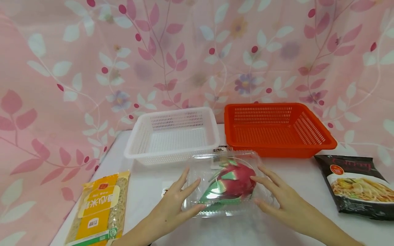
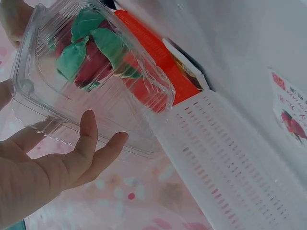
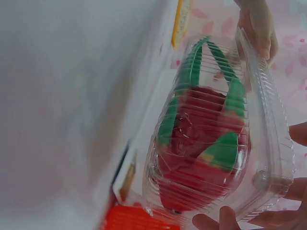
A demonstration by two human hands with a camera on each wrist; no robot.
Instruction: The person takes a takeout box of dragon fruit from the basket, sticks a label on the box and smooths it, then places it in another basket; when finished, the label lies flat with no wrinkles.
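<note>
A clear plastic clamshell box [image 1: 192, 177] is between my hands in the head view, with a red dragon fruit [image 1: 236, 177] with green scales inside it. My left hand [image 1: 175, 201] holds the box's left side, fingers spread along the edge and thumb at the near corner. On the opposite side, my right hand [image 1: 284, 198] grips the box with its fingers on the lid and thumb near the front edge. The left wrist view shows the ribbed wall of the box [image 2: 48, 91] tilted, with fingertips over it. In the right wrist view the fruit [image 3: 192, 139] shows through the ribs.
Behind the box stand a white basket [image 1: 172, 157] and a red basket [image 1: 277, 150]. A yellow rice bag [image 1: 98, 212] lies at the left, a black noodle packet [image 1: 360, 191] at the right. A small printed card [image 1: 165, 192] lies on the white table [image 1: 143, 181]. A floral curtain [image 1: 184, 48] hangs behind.
</note>
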